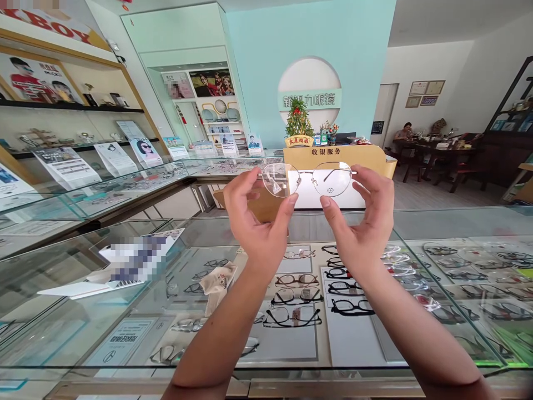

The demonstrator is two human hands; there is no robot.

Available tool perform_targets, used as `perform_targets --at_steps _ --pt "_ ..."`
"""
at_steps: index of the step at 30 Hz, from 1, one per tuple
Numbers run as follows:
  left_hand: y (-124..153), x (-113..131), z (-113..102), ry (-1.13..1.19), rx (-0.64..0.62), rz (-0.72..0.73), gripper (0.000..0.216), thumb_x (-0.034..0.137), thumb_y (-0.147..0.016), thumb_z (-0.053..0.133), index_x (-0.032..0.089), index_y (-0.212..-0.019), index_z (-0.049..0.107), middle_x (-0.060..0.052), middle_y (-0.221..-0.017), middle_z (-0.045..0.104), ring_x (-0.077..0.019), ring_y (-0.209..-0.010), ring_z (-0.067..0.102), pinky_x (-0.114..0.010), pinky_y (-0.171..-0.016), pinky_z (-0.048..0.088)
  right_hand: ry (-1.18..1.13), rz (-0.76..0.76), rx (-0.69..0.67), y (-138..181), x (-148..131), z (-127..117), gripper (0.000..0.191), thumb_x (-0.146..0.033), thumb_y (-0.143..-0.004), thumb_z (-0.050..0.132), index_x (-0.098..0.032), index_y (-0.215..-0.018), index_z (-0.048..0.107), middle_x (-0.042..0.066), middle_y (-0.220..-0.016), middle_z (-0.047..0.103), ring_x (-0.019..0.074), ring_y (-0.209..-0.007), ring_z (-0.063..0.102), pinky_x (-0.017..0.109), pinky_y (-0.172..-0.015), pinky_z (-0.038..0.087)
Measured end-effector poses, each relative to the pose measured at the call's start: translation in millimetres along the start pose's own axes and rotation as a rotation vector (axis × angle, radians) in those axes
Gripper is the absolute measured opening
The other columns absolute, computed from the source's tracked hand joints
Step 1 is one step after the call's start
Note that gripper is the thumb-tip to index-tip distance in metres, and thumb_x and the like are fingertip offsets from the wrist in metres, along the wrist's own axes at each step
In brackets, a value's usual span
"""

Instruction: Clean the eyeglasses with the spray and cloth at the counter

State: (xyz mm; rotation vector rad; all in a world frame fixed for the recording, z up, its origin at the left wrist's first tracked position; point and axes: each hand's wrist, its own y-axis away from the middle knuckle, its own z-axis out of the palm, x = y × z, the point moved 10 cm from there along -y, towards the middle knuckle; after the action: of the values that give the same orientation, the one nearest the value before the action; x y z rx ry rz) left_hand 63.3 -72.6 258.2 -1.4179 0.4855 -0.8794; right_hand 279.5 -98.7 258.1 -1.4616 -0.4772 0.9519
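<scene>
A pair of thin metal-rimmed eyeglasses (307, 173) is held up level above the glass counter, its lenses turned upright. My left hand (260, 214) grips the left side, thumb under the lens and fingers at the outer edge. On the other side my right hand (362, 214) pinches the right end the same way, thumb at the lower rim. A small dark logo shows on the right lens, and one dark temple tip is visible through it. Beneath my hands, rows of eyeglasses (293, 316) lie inside the display case. A crumpled beige cloth (219, 280) is near my left forearm.
The glass display case (137, 333) spans the front, with a folded leaflet (129, 266) on its left. Another glass counter (200, 166) runs along the left and back. A cashier desk (366, 158) stands ahead. A person (403, 133) sits by a table at the far right.
</scene>
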Motion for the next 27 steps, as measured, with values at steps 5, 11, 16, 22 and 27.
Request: perform_targets --at_steps 5,11,16,22,27 --pt "1 -2 6 0.051 -0.034 -0.020 0.058 0.048 -0.100 0.075 0.032 -0.151 0.054 -0.010 -0.142 0.065 -0.0250 -0.120 0.068 -0.045 -0.102 0.057 -0.015 -0.026 0.021 0 -2 -2 0.052 -0.036 -0.099 0.076 -0.033 -0.147 0.057 0.013 -0.139 0.065 0.0340 -0.136 0.063 0.061 -0.110 0.060" --pt "0 1 2 0.035 0.005 0.005 0.058 0.045 -0.098 0.078 0.030 -0.150 0.055 -0.010 -0.141 0.065 -0.0268 -0.129 0.067 -0.046 -0.104 0.057 -0.029 -0.020 0.016 -2 -2 0 0.050 -0.034 -0.099 0.077 -0.031 -0.145 0.058 0.013 -0.136 0.067 0.0322 -0.133 0.066 0.060 -0.110 0.060" --pt "1 3 0 -0.046 0.013 0.031 0.060 0.046 -0.100 0.076 0.030 -0.153 0.052 -0.012 -0.143 0.065 -0.0284 -0.134 0.066 -0.049 -0.105 0.057 -0.030 -0.020 0.006 -2 -1 1 0.050 -0.034 -0.099 0.075 -0.031 -0.146 0.058 0.012 -0.138 0.069 0.0321 -0.133 0.067 0.059 -0.110 0.060" --pt "1 3 -2 -0.057 0.032 0.049 0.062 0.046 -0.098 0.077 0.031 -0.153 0.052 -0.011 -0.142 0.065 -0.0289 -0.133 0.067 -0.051 -0.105 0.058 -0.192 0.077 0.014 -1 13 1 0.032 -0.030 -0.107 0.062 -0.029 -0.139 0.063 0.011 -0.134 0.073 0.0273 -0.130 0.072 0.053 -0.110 0.062" --pt "1 5 -2 -0.038 0.029 0.063 0.061 0.046 -0.098 0.078 0.031 -0.152 0.053 -0.011 -0.141 0.066 -0.0290 -0.132 0.067 -0.050 -0.104 0.059 -0.304 0.204 0.041 -5 26 -2 0.016 -0.029 -0.109 0.062 -0.027 -0.121 0.071 0.007 -0.122 0.081 0.0221 -0.118 0.079 0.047 -0.105 0.065"
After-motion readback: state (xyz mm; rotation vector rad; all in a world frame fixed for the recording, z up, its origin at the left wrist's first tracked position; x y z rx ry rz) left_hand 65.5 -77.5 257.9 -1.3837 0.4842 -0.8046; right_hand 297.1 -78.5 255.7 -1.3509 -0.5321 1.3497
